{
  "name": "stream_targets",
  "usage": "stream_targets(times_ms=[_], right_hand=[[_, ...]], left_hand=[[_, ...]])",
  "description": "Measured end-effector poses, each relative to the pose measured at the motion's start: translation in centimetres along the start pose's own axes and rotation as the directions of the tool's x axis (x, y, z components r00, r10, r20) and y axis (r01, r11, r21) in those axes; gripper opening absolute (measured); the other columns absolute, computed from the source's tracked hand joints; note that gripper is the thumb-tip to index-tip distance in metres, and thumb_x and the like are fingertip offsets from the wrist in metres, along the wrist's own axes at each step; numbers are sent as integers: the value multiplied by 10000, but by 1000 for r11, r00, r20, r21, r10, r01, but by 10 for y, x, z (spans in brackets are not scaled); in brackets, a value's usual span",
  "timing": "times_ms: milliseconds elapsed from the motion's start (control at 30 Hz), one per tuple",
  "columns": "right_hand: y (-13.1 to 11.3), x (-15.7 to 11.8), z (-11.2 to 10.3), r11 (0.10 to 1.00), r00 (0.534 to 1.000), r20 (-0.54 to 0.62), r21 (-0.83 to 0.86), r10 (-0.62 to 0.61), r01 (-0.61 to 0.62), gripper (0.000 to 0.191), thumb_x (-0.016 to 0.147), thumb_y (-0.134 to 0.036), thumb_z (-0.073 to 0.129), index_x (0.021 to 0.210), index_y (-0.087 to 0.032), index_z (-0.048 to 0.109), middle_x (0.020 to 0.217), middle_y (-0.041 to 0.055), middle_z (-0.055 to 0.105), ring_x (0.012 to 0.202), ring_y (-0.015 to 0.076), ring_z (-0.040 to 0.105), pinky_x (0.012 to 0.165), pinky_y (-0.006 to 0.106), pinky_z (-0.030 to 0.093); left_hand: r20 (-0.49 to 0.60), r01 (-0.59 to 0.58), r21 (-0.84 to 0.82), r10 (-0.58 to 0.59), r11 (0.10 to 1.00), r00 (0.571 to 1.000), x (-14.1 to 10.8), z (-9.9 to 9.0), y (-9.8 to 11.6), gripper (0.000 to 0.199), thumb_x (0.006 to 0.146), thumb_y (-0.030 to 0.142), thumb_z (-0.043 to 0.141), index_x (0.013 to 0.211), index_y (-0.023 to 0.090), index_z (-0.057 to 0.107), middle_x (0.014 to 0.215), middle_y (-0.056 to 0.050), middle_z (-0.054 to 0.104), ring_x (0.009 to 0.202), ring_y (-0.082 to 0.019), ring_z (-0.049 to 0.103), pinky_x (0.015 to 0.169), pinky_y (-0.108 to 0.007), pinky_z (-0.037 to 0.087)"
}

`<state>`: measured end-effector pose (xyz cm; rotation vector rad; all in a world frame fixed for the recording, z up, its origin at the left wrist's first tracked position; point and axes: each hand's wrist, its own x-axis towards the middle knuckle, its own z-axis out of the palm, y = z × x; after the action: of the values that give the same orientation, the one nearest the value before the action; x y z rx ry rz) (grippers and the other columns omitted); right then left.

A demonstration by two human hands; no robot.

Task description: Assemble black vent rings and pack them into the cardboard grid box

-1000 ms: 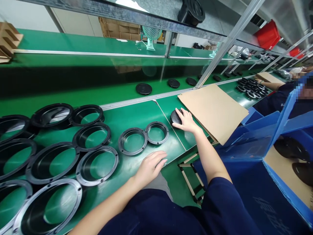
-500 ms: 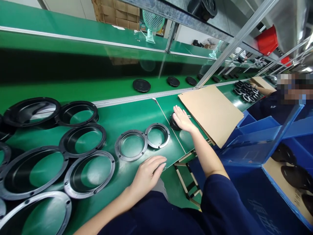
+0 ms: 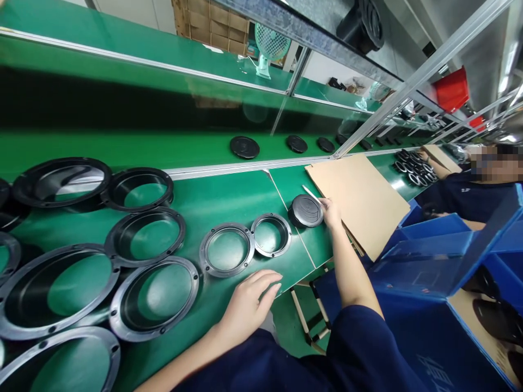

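My right hand (image 3: 332, 213) is closed, with its fingertips around one end of a slim white pen-like tool (image 3: 311, 193); its exact kind does not show. Just left of those fingers stands a black round lidded part (image 3: 305, 210) on the green bench. My left hand (image 3: 252, 296) hovers by the bench's near edge, thumb and fingers apart, holding nothing. Beyond it lie two black rings, a small ring (image 3: 290, 235) and a wider ring (image 3: 207, 249), touching each other.
Several larger black rings (image 3: 115, 305) crowd the bench's left side. Flat cardboard sheets (image 3: 363, 201) lie to the right, beside blue boxes (image 3: 408, 305). Black discs (image 3: 244, 147) line the green strip behind the metal rail. A person (image 3: 461, 190) works farther along.
My right hand has come off the top of the black lidded part, moved right, and closed on the pen-like tool. My left hand stays nearly in place. The view has shifted slightly.
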<state>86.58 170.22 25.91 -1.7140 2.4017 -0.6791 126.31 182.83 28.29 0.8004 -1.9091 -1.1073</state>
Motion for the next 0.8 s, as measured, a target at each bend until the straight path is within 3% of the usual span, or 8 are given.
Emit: stream_targets(times_ms=[133,233,367,467,567,633,733,800], right_hand=[[-36,30,-21,995,996,-23,-44,84,-85,312,938,-289,567,1105,-102,753,1181,206,679,1193,316,584,1116,454,412],[-95,82,-18,995,997,-3,65,82,-81,270,1000,-268,521,1046,-117,740,1235,192,679,1255,274,540,1138,401,382],[-198,144,30,956,969,240,265,61,-125,187,988,-233,582,892,-136,710,899,79,731,845,161,661,807,269,549],[-264,165,72,897,921,364,349,138,-272,263,1002,-229,574,773,-115,637,618,45,618,567,145,599,610,281,556],[-309,164,94,817,891,425,449,161,-362,225,980,-219,633,773,-148,577,524,-17,516,514,146,580,595,302,580],[-327,153,94,746,879,464,547,106,-379,212,992,-217,621,796,-176,550,556,-23,530,569,145,627,666,305,617],[-331,119,72,620,862,506,687,-33,-379,250,1020,-239,570,779,-218,504,650,8,611,711,147,710,813,312,646],[-318,82,51,511,845,515,770,-145,-382,286,984,-281,638,754,-235,475,696,18,658,758,156,732,849,322,653]], left_hand=[[-12,68,-110,-70,992,997,1,-3,5,183,991,220,592,1068,228,758,1071,-46,781,981,-169,742,881,-270,605],[2,125,-261,-129,957,992,5,-8,12,165,977,234,611,1025,216,769,1009,-54,774,865,-150,731,787,-245,604],[51,191,-450,-188,872,981,8,-18,15,182,952,299,666,1057,203,779,1030,-102,764,888,-182,743,807,-276,621],[69,217,-555,-215,803,974,7,-26,12,258,936,379,701,1093,187,773,1055,-142,752,932,-213,750,847,-310,632],[62,239,-611,-255,754,965,6,-32,8,331,909,454,728,1089,181,775,1041,-160,744,940,-240,750,863,-352,640],[38,238,-626,-275,743,961,5,-34,7,307,886,470,747,1084,238,785,1031,-143,748,936,-256,756,855,-377,649],[2,189,-624,-241,758,971,5,-34,2,249,856,461,772,1101,418,764,998,-67,765,906,-255,763,826,-382,661],[-102,111,-610,-217,785,971,8,-34,-2,369,893,469,722,1257,504,667,1107,-37,764,999,-257,758,896,-394,655]])
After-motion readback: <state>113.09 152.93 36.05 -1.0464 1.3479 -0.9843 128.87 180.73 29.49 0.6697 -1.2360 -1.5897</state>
